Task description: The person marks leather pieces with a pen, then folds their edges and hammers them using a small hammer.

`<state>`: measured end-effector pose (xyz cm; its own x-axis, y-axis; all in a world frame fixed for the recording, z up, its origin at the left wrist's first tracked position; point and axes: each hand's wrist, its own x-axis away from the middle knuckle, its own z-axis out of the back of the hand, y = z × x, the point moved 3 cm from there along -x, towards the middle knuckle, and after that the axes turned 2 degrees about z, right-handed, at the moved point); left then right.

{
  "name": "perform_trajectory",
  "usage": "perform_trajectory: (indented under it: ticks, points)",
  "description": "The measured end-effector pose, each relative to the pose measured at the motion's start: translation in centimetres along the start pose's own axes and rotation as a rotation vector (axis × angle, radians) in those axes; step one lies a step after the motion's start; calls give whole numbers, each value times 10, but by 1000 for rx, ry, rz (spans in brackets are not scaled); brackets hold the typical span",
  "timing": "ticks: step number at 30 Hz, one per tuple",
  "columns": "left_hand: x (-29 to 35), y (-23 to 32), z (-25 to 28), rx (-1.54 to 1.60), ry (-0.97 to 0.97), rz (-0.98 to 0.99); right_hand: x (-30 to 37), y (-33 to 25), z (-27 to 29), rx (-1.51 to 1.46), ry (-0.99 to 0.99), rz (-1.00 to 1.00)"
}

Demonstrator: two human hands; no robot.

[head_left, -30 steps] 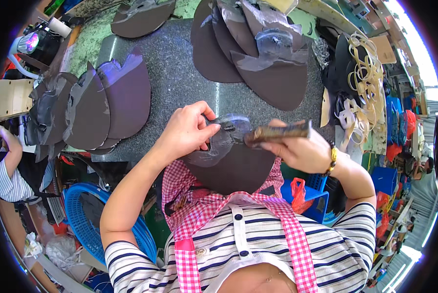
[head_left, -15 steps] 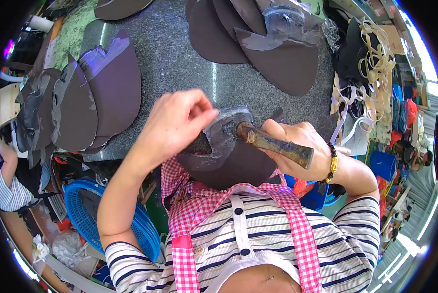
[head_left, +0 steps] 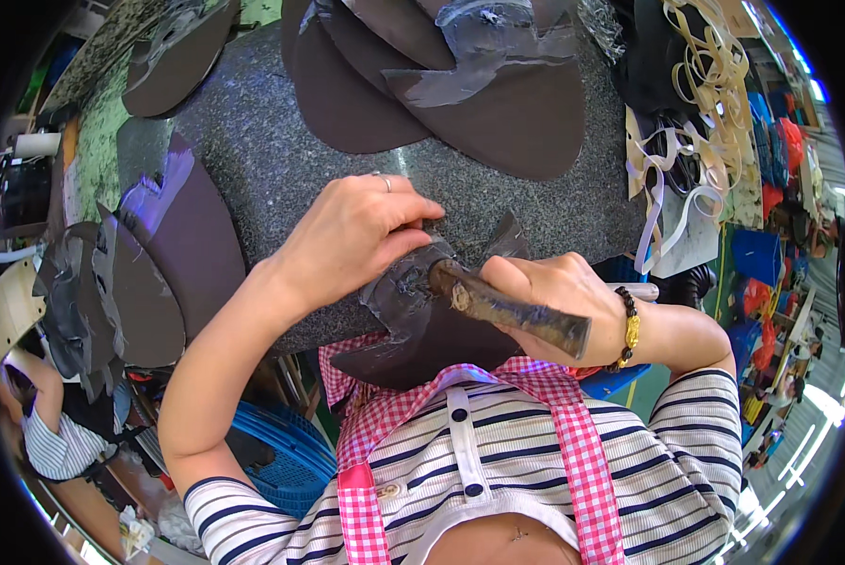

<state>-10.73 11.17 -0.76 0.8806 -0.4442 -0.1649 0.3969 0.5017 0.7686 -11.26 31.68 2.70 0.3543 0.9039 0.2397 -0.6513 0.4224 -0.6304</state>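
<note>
A dark brown curved panel [head_left: 460,344], with a grey, wrinkled film along its cut edge, lies at the near edge of the stone worktop, partly over my apron. My left hand [head_left: 347,235] has its thumb and fingers pinched together at the film on the panel's far edge. Gripped in my right hand [head_left: 568,292] is a hammer [head_left: 526,317]. Its rusty head is over the panel, the round face down against or just above the filmed part; I cannot tell whether it touches. The handle's end shows past my right wrist.
Similar brown panels are stacked at the far side [head_left: 526,122] and at the left [head_left: 177,226] of the stone worktop [head_left: 281,169]. Tangled cream straps [head_left: 700,85] hang at the right. Below the left edge is a blue basket [head_left: 281,452]. Another person's arm [head_left: 46,405] shows at far left.
My left hand's fingers have come down to the panel's far edge and closed there. The panel has turned a little under the hammer. The whole view has shifted slightly.
</note>
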Motion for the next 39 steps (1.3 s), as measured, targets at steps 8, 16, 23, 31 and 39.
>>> perform_trajectory:
  ticks: [8,16,23,31,39]
  points:
    - [4,2,3,200,-24,409,1,-2,-1,-57,-11,-11]
    - [-12,4,9,183,-226,534,-1,-5,-1,-54,-13,-11]
    - [-8,-1,6,265,-172,498,-3,-5,1,-47,-43,-26]
    - [8,-2,2,-130,0,-34,0,-2,2,-94,-2,-12]
    - [22,1,-5,-286,176,-212,-12,7,26,-31,153,16]
